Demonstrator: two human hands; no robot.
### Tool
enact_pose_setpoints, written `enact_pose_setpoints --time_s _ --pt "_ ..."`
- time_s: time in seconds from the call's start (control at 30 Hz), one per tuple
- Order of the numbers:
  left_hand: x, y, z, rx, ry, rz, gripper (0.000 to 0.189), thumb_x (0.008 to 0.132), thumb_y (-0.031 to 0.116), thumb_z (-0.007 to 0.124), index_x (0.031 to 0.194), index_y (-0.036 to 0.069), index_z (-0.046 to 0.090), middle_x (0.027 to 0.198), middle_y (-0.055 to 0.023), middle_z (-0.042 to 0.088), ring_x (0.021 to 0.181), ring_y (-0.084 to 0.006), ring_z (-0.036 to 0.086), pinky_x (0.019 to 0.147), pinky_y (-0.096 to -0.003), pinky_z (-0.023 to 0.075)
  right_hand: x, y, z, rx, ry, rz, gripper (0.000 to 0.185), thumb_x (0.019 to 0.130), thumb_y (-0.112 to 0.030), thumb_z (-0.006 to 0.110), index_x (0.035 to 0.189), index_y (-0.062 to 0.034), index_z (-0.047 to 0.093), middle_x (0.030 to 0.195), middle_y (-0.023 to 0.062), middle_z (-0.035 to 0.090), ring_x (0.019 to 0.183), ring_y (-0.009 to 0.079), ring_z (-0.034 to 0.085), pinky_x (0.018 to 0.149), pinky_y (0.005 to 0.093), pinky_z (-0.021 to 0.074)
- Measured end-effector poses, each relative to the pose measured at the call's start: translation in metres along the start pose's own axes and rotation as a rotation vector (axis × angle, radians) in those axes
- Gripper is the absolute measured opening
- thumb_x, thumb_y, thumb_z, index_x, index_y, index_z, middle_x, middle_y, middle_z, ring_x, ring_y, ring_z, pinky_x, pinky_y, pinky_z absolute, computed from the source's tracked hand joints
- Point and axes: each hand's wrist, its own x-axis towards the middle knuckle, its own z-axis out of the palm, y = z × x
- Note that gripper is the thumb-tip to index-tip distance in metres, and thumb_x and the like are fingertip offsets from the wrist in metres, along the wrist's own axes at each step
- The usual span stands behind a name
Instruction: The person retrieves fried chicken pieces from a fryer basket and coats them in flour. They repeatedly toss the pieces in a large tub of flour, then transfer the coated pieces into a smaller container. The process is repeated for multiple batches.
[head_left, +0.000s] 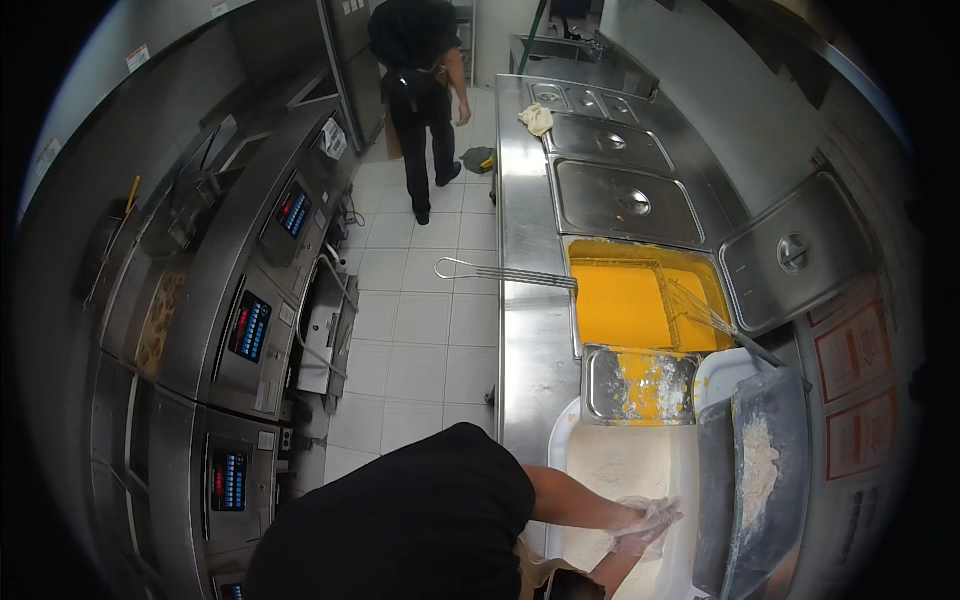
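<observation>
Both my hands wear clear plastic gloves and meet over the white tub of pale flour (615, 469). From the upper side comes my left hand (654, 511), its bare forearm leaving a black sleeve. My right hand (636, 541) lies against it from below, partly overlapped. The fingers point to the right, and whether anything is between the palms cannot be made out. Just above the flour, a steel lid or pan (641, 386) is smeared with yellow batter and flour. Beyond it, a wire basket with a long handle (506, 276) and a whisk (701, 311) sit in yellow batter (619, 300).
Lidded steel pans (630, 199) and a cloth (536, 120) occupy the counter. A lid (795, 251) leans at the wall, near a floury grey bin (769, 465). Fryers with control panels (251, 326) line the left side. A co-worker (420, 97) stands in the aisle.
</observation>
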Motion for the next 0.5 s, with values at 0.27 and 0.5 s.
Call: enact_pose_setpoints --time_s 0.27,0.5 --pt "-0.003 0.005 -0.016 0.051 0.080 0.187 0.067 0.104 0.046 0.029 0.159 0.011 0.015 0.165 -0.0095 0.015 0.152 -0.0266 0.009 0.123 -0.0435 0.0058 -0.034 0.000 0.064 -0.134 -0.115 -0.181 0.077 0.100 -0.058 0.035 0.159 -0.0144 0.011 0.165 0.0105 0.012 0.149 0.0281 0.018 0.119 0.0492 0.0177" --pt "-0.039 0.021 -0.037 0.053 -0.065 0.061 0.065 0.106 0.046 0.021 0.159 0.010 0.010 0.166 -0.0103 0.009 0.153 -0.0283 0.004 0.123 -0.0427 0.0032 -0.042 0.026 0.068 -0.048 -0.126 -0.535 0.071 0.105 -0.049 0.038 0.159 -0.0088 0.014 0.164 0.0088 0.016 0.148 0.0242 0.026 0.119 0.0430 0.0245"
